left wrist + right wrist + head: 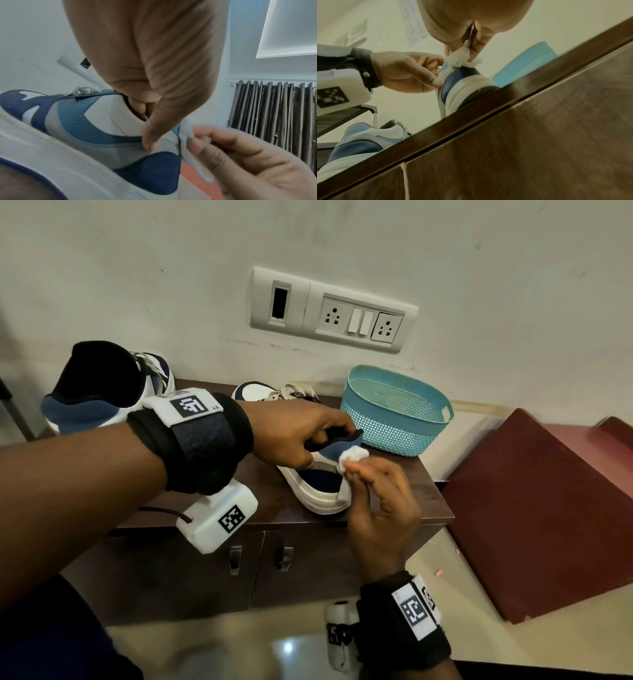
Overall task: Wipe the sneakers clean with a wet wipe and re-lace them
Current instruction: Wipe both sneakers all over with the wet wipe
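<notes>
Little can be read. The white tag (183, 405) on the left wrist band carries a black square code pattern with small characters beside it that look like "L5". The other wrist tags show only code patterns. A paper sheet (413, 23) on the wall bears print too blurred to read.

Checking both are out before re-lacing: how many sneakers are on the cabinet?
2. One sneaker stands by the basket, gripped by the left hand; the other sits at the far left.
</notes>
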Demonstrator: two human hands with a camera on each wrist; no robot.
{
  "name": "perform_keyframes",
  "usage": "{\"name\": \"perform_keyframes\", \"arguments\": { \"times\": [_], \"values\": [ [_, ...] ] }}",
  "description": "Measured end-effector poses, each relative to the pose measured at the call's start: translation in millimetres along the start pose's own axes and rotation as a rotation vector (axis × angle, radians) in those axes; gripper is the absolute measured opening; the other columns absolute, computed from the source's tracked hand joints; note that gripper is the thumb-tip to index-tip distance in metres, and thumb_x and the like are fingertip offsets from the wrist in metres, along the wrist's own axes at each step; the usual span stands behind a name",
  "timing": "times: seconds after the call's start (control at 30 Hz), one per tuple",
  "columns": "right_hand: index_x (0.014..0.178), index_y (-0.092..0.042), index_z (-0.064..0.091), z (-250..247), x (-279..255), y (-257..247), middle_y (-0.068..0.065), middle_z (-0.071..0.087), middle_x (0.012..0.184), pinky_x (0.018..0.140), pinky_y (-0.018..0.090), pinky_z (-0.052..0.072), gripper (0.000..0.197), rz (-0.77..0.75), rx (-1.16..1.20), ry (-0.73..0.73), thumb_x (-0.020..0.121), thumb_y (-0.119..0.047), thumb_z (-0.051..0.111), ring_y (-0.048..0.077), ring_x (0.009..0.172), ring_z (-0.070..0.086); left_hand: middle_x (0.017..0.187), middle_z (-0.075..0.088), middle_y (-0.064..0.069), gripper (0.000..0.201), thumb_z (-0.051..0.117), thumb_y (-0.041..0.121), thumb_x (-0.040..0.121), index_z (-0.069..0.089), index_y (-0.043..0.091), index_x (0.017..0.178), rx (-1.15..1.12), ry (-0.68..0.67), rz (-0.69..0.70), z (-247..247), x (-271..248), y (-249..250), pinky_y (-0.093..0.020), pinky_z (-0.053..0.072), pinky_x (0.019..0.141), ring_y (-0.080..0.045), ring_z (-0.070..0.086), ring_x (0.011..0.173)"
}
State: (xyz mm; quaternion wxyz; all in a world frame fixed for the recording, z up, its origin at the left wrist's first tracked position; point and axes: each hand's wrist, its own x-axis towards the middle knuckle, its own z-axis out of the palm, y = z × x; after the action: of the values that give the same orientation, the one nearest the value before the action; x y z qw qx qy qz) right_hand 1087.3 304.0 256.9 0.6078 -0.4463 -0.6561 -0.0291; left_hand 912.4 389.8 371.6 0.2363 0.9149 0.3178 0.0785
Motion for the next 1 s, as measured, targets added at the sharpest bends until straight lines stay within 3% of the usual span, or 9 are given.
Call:
{"name": "perform_keyframes", "arguments": {
  "times": [0.1, 0.2, 0.33, 0.43, 0.53, 0.67, 0.77, 0.9, 1.0],
  "values": [
    [0.108, 0.001, 0.076, 3.1, 7.4, -2.7, 0.016, 0.067, 0.107, 0.094, 0.028, 0.052, 0.022, -0.087, -0.069, -0.012, 0.087, 0.009, 0.073, 0.024, 0.103, 0.065, 0.104, 0.072, 0.000, 0.062, 0.071, 0.008, 0.086, 0.046, 0.027, 0.140, -0.003, -0.007, -0.001, -0.1, -2.0, 1.1, -0.039, 0.055, 0.088, -0.015, 0.067, 0.094],
    [0.105, -0.001, 0.077, 1.2, -15.8, 9.6, 0.014, 0.067, 0.107, 0.094, 0.032, 0.051, 0.025, -0.125, -0.146, -0.066, 0.085, 0.013, 0.071, 0.026, 0.103, 0.064, 0.090, 0.065, 0.004, 0.062, 0.070, 0.008, 0.088, 0.046, 0.026, 0.142, 0.015, 0.007, -0.008, 0.0, -2.9, 0.4, -0.019, 0.049, 0.075, -0.010, 0.059, 0.081],
    [0.103, -0.002, 0.077, -7.4, -35.3, 15.0, 0.010, 0.067, 0.105, 0.090, 0.037, 0.054, 0.033, -0.050, -0.127, -0.092, 0.082, 0.021, 0.068, 0.024, 0.102, 0.065, 0.071, 0.051, 0.008, 0.060, 0.069, 0.007, 0.088, 0.047, 0.027, 0.140, 0.024, 0.011, -0.011, -0.9, -1.8, 0.1, -0.012, 0.036, 0.058, -0.003, 0.047, 0.063],
    [0.103, 0.000, 0.077, -4.7, -9.6, 2.3, 0.013, 0.067, 0.104, 0.090, 0.030, 0.052, 0.021, -0.055, -0.092, -0.042, 0.087, 0.012, 0.071, 0.020, 0.101, 0.065, 0.074, 0.057, 0.008, 0.059, 0.069, 0.007, 0.088, 0.047, 0.026, 0.140, 0.008, 0.003, -0.003, -0.8, -1.2, 0.6, -0.012, 0.042, 0.063, 0.000, 0.051, 0.064],
    [0.105, 0.001, 0.077, 2.6, 10.0, -3.7, 0.015, 0.065, 0.105, 0.093, 0.024, 0.050, 0.021, -0.082, -0.089, 0.002, 0.087, 0.010, 0.073, 0.016, 0.103, 0.062, 0.102, 0.072, 0.001, 0.060, 0.070, 0.008, 0.088, 0.046, 0.028, 0.140, -0.022, -0.021, 0.010, -0.1, -2.3, 1.2, -0.036, 0.055, 0.088, -0.011, 0.067, 0.092],
    [0.101, -0.001, 0.077, 0.7, -24.8, 8.9, 0.009, 0.065, 0.108, 0.093, 0.028, 0.050, 0.025, -0.081, -0.132, -0.055, 0.089, 0.012, 0.061, 0.018, 0.105, 0.063, 0.080, 0.054, 0.016, 0.061, 0.070, 0.007, 0.088, 0.047, 0.026, 0.141, 0.029, 0.008, -0.005, -1.1, -3.7, -1.0, -0.008, 0.039, 0.067, 0.011, 0.054, 0.074],
    [0.099, -0.003, 0.077, -14.9, -40.8, 22.1, 0.004, 0.066, 0.109, 0.095, 0.026, 0.051, 0.029, -0.028, -0.129, -0.115, 0.089, 0.009, 0.054, 0.014, 0.107, 0.064, 0.072, 0.048, 0.016, 0.060, 0.069, 0.005, 0.087, 0.047, 0.026, 0.139, 0.033, 0.019, -0.001, 0.4, -2.4, -0.3, -0.009, 0.035, 0.060, 0.011, 0.049, 0.066],
    [0.096, -0.005, 0.077, -22.8, -17.3, 31.4, 0.006, 0.067, 0.103, 0.088, 0.028, 0.053, 0.033, 0.118, -0.086, 0.044, 0.083, 0.023, 0.063, 0.009, 0.101, 0.066, 0.068, 0.048, 0.011, 0.058, 0.069, 0.005, 0.088, 0.048, 0.025, 0.138, 0.032, 0.023, 0.009, 0.9, -1.0, -0.8, -0.009, 0.036, 0.059, 0.004, 0.047, 0.061],
    [0.095, -0.004, 0.077, -6.9, -20.1, 9.4, 0.005, 0.068, 0.103, 0.089, 0.029, 0.053, 0.025, 0.037, -0.061, -0.024, 0.085, 0.015, 0.064, 0.017, 0.100, 0.066, 0.068, 0.046, 0.010, 0.055, 0.069, 0.006, 0.088, 0.049, 0.024, 0.137, 0.038, 0.035, 0.019, 1.4, -0.9, -1.1, -0.009, 0.037, 0.059, 0.004, 0.047, 0.061]
  ]
}}
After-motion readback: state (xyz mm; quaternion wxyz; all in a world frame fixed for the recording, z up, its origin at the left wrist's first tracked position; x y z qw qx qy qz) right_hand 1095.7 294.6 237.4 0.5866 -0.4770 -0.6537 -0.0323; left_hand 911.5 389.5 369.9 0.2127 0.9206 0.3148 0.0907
